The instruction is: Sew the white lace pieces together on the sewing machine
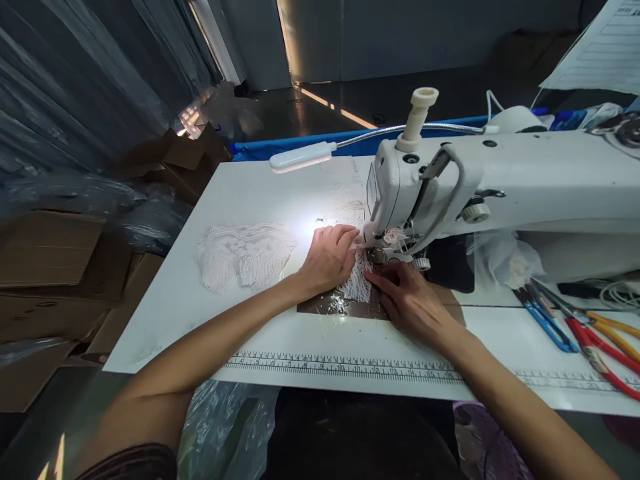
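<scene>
My left hand (330, 257) lies on a small piece of white lace (357, 283), fingers curled and pressed down just left of the needle of the white sewing machine (500, 180). From the right, my right hand (410, 300) rests flat on the same lace, fingers stretched toward the presser foot (383, 257). The lace sits on the dark plate under the needle. A pile of finished white lace pieces (245, 257) lies to the left on the white table (200, 313).
A gooseneck lamp (300, 157) lights the work area. Blue, red and yellow scissors (575, 327) lie at the right. A ruler strip (345, 365) runs along the table's front edge. Cardboard boxes (55, 267) and plastic bags stand on the floor at left.
</scene>
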A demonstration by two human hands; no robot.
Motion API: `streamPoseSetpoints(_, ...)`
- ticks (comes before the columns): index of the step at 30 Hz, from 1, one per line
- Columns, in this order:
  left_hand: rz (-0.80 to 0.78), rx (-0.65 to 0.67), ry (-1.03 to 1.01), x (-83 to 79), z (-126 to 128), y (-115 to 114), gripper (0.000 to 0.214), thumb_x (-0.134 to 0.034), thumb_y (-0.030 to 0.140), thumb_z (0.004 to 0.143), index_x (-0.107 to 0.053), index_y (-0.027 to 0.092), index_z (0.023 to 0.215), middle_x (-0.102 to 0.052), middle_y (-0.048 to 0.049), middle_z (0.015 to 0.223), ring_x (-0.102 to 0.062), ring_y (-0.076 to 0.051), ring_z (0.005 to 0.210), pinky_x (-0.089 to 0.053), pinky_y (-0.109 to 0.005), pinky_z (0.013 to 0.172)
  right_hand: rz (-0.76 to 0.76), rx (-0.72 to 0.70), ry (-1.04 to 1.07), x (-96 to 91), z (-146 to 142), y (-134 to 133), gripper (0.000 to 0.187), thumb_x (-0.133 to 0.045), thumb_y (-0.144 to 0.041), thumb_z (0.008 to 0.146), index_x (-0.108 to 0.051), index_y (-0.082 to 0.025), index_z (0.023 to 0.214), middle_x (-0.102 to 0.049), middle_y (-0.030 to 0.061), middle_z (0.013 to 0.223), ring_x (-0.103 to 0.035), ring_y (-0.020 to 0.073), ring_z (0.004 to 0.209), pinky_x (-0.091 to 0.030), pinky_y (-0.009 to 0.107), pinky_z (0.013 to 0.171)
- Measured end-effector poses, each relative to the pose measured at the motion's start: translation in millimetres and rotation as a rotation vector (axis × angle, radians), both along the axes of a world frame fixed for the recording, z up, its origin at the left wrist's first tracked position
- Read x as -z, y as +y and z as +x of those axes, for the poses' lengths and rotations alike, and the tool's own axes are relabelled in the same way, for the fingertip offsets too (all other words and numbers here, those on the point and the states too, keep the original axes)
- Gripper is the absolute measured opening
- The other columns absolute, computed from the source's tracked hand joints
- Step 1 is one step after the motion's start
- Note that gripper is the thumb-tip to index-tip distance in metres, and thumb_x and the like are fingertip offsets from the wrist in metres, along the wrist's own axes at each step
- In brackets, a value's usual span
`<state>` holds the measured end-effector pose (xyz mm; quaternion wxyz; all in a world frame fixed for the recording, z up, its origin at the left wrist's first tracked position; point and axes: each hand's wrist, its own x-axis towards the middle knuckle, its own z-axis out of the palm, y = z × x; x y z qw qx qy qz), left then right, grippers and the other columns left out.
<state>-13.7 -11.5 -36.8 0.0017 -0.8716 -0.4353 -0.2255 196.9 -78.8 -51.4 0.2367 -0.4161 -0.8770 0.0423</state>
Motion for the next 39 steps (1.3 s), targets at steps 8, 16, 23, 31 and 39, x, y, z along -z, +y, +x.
streamPoseSetpoints(8,-0.088,0.067,0.115,-10.0,-2,50,0.038,-0.044,0.043,0.094,-0.057,0.015,0.116,-0.059,-0.0153,0.115,-0.055,-0.029,0.107,-0.044,-0.05,0.093,-0.021,0.007,0.034,-1.8,-2,-1,0.042,-0.046,-0.011,0.087,-0.06,-0.02,0.126,-0.054,0.0159,0.105,-0.055,0.0296,0.098,-0.053,0.05,0.082)
streamPoseSetpoints(16,-0.13,0.402,0.0,-16.7,-21,-8,0.023,-0.05,0.03,0.095,-0.065,0.015,0.106,-0.067,-0.01,0.108,-0.063,-0.018,0.096,-0.053,-0.038,0.084,-0.187,0.016,0.177,-6.1,16,5,0.041,-0.044,-0.022,0.094,-0.054,-0.017,0.134,-0.06,0.0145,0.112,-0.061,0.0259,0.102,-0.053,0.044,0.089)
streamPoseSetpoints(23,-0.253,0.462,-0.087,-4.7,-20,-25,0.019,-0.057,0.028,0.093,-0.07,0.017,0.086,-0.07,-0.0078,0.099,-0.064,-0.019,0.093,-0.051,-0.037,0.084,-0.238,-0.021,0.214,-18.3,20,9,0.031,-0.046,-0.019,0.092,-0.065,-0.015,0.117,-0.067,0.0125,0.103,-0.064,0.0257,0.098,-0.053,0.043,0.087)
streamPoseSetpoints(31,-0.233,0.429,-0.128,-8.5,-17,-31,0.02,-0.053,0.024,0.095,-0.068,0.016,0.085,-0.069,-0.0071,0.098,-0.063,-0.019,0.092,-0.047,-0.037,0.083,-0.345,-0.173,0.152,-25.2,6,6,0.026,-0.063,-0.034,0.087,-0.061,-0.018,0.107,-0.062,0.013,0.109,-0.062,0.0269,0.099,-0.053,0.045,0.088)
streamPoseSetpoints(39,-0.191,0.456,-0.126,-4.8,-19,-31,0.018,-0.058,0.027,0.092,-0.066,0.016,0.104,-0.069,-0.0086,0.106,-0.063,-0.02,0.1,-0.048,-0.039,0.086,-0.294,-0.17,0.222,-14.4,0,6,0.013,-0.051,-0.022,0.093,-0.063,-0.016,0.094,-0.061,0.0125,0.101,-0.06,0.0238,0.096,-0.052,0.041,0.087)
